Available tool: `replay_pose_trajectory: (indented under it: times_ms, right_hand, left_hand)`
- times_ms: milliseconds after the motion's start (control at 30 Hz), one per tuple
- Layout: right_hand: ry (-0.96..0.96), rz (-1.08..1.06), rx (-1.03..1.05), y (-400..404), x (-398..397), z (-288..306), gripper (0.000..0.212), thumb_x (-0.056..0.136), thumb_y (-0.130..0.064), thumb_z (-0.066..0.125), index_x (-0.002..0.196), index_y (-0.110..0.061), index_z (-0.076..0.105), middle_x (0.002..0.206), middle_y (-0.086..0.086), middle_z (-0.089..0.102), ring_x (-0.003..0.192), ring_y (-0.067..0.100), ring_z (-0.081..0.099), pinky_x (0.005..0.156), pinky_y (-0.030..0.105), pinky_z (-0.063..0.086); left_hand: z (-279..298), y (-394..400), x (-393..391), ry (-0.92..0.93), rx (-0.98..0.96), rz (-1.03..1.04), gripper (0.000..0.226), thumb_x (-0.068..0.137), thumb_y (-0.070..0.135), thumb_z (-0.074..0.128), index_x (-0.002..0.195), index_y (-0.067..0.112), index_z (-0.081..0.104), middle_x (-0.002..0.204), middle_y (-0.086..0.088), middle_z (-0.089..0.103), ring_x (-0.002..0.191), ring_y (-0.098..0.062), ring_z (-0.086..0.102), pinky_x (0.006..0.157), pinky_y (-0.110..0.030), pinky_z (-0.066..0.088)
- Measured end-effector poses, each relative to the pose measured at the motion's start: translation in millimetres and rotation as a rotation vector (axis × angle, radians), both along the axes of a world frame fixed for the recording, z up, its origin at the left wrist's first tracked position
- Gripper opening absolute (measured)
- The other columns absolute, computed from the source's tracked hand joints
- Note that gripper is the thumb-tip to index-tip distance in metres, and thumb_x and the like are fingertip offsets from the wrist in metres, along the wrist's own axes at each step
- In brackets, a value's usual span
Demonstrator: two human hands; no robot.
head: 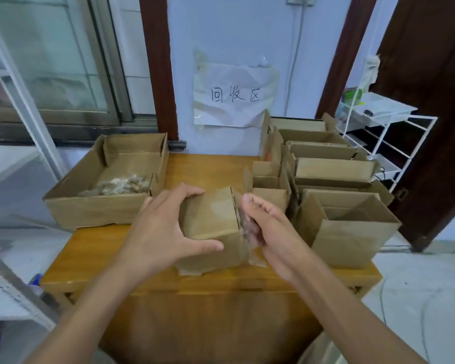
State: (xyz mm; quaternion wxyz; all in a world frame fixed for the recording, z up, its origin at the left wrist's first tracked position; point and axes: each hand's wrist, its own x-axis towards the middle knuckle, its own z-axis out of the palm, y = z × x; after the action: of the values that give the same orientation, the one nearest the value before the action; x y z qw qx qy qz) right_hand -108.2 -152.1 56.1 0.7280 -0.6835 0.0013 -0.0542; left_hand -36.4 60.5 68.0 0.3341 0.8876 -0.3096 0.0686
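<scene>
Right, closest in, both forearms reach forward over the near edge of the wooden table (pixel 195 282), and everything centres on the small cardboard box (pixel 210 219) sitting near the middle of the tabletop, slightly tilted. The left hand (pixel 166 229) is spread wide and grips the box from its left side, with the thumb stretched along the near face and the fingers hooked over the far top edge. The right hand (pixel 265 224) sits tight against the box's right edge, fingers curled in, pinching a strip of clear tape (pixel 256 257) that hangs loose down that corner to the tabletop. Just beside it to the right stands an open box (pixel 352 240), flaps up. On the left, a wide shallow box (pixel 90 211) overhangs the table's edge, and a heap of crumpled tape scraps (pixel 118 186) lies inside it. Further back on the right, a row of open boxes (pixel 334 168) runs packed together towards the wall. Behind them, a paper sign (pixel 235 94) with handwritten characters is taped to the wall. A white wire rack (pixel 394 137) stands off to the right, and a window (pixel 53 61) fills the far left.
</scene>
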Motion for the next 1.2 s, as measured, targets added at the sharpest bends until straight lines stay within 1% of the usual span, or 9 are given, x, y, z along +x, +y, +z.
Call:
replay_pose_trajectory:
  times_ms: [133,267,400,633,767,833,967,1100,1200]
  right_hand:
    - [0.045,-0.015,-0.097,2,1,-2,0.039,0.107,-0.046,0.051,0.083,-0.015,0.052,0.064,-0.002,0.041,0.056,0.011,0.039,0.059,0.022,0.037]
    - [0.039,0.077,-0.275,2,3,3,0.041,0.108,-0.044,0.051,0.076,-0.017,0.050,0.065,0.003,0.050,0.060,0.013,0.048,0.059,0.018,0.039]
    - [0.001,0.066,-0.347,6,7,10,0.034,0.108,-0.020,0.052,0.079,-0.003,0.056,0.064,0.012,0.056,0.058,0.011,0.049,0.059,0.009,0.041]
    - [0.013,0.110,0.186,7,9,-5,0.034,0.111,-0.023,0.044,0.077,-0.019,0.049,0.069,0.003,0.047,0.064,0.018,0.046,0.061,0.032,0.034]
    - [0.032,0.061,-0.037,10,11,3,0.032,0.106,-0.035,0.045,0.081,-0.015,0.051,0.067,0.006,0.055,0.063,0.022,0.053,0.062,0.036,0.036]
    - [0.042,0.023,-0.176,7,10,14,0.046,0.105,-0.052,0.044,0.086,-0.012,0.056,0.070,0.007,0.063,0.067,0.022,0.059,0.062,0.032,0.042]
    - [-0.022,-0.029,-0.576,12,8,34,0.049,0.094,-0.068,0.054,0.086,-0.021,0.065,0.068,-0.015,0.063,0.063,-0.002,0.056,0.069,0.019,0.044]
    - [0.007,-0.096,-0.832,20,10,48,0.051,0.087,-0.079,0.055,0.085,-0.030,0.068,0.080,-0.013,0.074,0.075,0.000,0.067,0.079,0.038,0.060]
    - [0.019,-0.125,-1.073,27,1,56,0.050,0.083,-0.084,0.053,0.087,-0.035,0.065,0.079,-0.019,0.073,0.076,-0.002,0.067,0.072,0.033,0.058]
  left_hand:
    - [-8,3,9,0.080,0.041,-0.021,0.094,0.046,0.086,0.077,0.128,0.051,0.046,0.122,0.032,0.050,0.114,-0.005,0.045,0.092,-0.035,0.040]
    - [-15,15,22,0.126,-0.013,-0.023,0.094,0.044,0.088,0.075,0.127,0.054,0.046,0.125,0.032,0.051,0.117,-0.011,0.050,0.096,-0.043,0.049]
    - [-19,18,27,0.127,-0.020,-0.053,0.092,0.045,0.085,0.078,0.126,0.057,0.044,0.125,0.036,0.049,0.118,-0.010,0.051,0.095,-0.042,0.049]
    - [-18,29,30,0.253,-0.179,-0.147,0.089,0.045,0.070,0.088,0.125,0.050,0.053,0.126,0.029,0.058,0.114,0.006,0.058,0.088,-0.024,0.049]
    - [-21,35,28,0.256,-0.184,-0.144,0.088,0.047,0.065,0.089,0.126,0.050,0.052,0.128,0.029,0.057,0.117,0.006,0.056,0.091,-0.027,0.048]
    - [-20,39,29,0.260,-0.185,-0.138,0.089,0.047,0.065,0.089,0.127,0.051,0.051,0.129,0.029,0.056,0.120,0.005,0.055,0.094,-0.029,0.049]
    - [-14,41,23,0.232,-0.139,-0.175,0.099,0.048,0.064,0.093,0.135,0.056,0.047,0.134,0.034,0.050,0.125,0.008,0.050,0.098,-0.025,0.045]
    - [-6,38,16,0.155,-0.074,-0.214,0.098,0.053,0.058,0.094,0.139,0.055,0.048,0.133,0.034,0.050,0.124,0.008,0.049,0.097,-0.025,0.045]
    - [-5,40,16,0.141,-0.058,-0.218,0.097,0.052,0.061,0.094,0.138,0.055,0.049,0.133,0.031,0.051,0.125,0.005,0.049,0.099,-0.030,0.046]
